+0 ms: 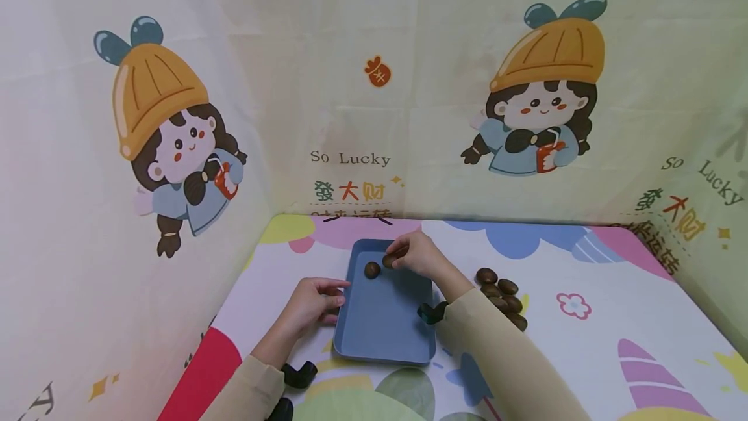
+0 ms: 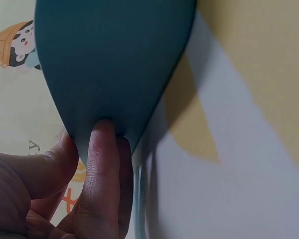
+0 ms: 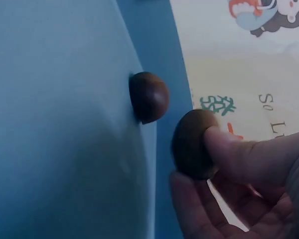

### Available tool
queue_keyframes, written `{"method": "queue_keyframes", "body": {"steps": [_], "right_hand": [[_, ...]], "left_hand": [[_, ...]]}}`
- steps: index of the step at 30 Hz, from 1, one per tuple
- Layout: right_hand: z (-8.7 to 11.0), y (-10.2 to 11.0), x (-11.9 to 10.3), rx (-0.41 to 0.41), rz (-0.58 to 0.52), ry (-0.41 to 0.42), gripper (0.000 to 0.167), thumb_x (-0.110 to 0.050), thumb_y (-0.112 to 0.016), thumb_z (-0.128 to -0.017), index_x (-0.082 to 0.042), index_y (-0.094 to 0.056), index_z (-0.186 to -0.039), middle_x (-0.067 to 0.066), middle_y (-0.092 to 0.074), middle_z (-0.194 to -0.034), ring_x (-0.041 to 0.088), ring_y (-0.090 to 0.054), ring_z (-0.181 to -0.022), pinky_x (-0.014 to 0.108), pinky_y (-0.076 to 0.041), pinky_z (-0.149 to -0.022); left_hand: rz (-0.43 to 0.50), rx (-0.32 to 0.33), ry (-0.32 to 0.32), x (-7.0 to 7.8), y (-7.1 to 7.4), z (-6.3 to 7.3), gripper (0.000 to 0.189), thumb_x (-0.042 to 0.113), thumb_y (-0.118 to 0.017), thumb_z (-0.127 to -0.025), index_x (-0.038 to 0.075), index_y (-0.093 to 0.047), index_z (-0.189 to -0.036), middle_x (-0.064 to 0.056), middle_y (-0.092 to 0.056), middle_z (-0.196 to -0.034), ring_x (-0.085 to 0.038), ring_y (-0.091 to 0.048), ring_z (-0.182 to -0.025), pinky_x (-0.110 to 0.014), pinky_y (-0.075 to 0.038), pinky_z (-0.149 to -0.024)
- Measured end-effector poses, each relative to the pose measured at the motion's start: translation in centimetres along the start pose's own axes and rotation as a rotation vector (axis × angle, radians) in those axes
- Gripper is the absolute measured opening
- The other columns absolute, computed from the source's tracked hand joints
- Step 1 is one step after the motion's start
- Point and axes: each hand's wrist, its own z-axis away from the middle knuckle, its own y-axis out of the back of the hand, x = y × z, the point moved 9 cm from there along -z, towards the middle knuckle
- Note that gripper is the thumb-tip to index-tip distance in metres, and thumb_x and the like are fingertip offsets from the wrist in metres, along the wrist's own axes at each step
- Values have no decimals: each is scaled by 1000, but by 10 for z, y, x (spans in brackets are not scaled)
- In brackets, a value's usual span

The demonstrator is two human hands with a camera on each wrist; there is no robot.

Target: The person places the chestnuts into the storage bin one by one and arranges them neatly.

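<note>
A blue rectangular tray [image 1: 382, 336] lies on the table. Along its left side, my left hand [image 1: 312, 303] touches the outer wall with fairly straight fingers; the left wrist view shows a fingertip [image 2: 103, 130] against that wall [image 2: 114, 59]. My right hand [image 1: 416, 255] is over the tray's far right part and pinches a brown chestnut [image 3: 193, 144] between thumb and fingers. Another chestnut [image 1: 372, 270] rests in the tray near its far end, also seen in the right wrist view as a glossy brown chestnut [image 3: 149, 97], apart from the held one.
Several more chestnuts [image 1: 491, 290] lie in a pile on the table, right of the tray and partly behind my right sleeve [image 1: 497, 343]. A patterned cloth [image 1: 584, 356] covers the table. Printed fabric walls [image 1: 432, 115] stand at the back and sides.
</note>
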Motion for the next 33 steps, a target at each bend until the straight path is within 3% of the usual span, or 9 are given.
{"method": "queue_keyframes", "body": {"steps": [5, 20, 33], "right_hand": [[-2, -5, 7, -13, 33, -34, 22, 2, -84, -87, -11, -83, -105, 3, -80, -101, 19, -73, -95, 38, -64, -88], [-4, -15, 13, -26, 87, -31, 20, 3, -84, -86, -9, -83, -102, 2, -80, -94, 17, -70, -87, 34, -62, -83], [-3, -15, 13, -30, 107, -32, 14, -5, -84, -91, -10, -83, -104, 2, -79, -97, 17, -68, -90, 40, -62, -93]], "left_hand": [[-11, 10, 2, 0, 0, 0, 32, -3, -79, -93, 9, -82, -122, -11, -74, -105, -16, -73, -80, -35, -67, -62], [-12, 4, -8, -1, -3, 2, 32, -2, -79, -94, 9, -82, -123, -11, -75, -104, -15, -73, -79, -34, -67, -62], [-29, 13, -13, -3, -4, 4, 32, -1, -79, -94, 10, -82, -123, -11, -76, -105, -16, -73, -80, -35, -67, -62]]}}
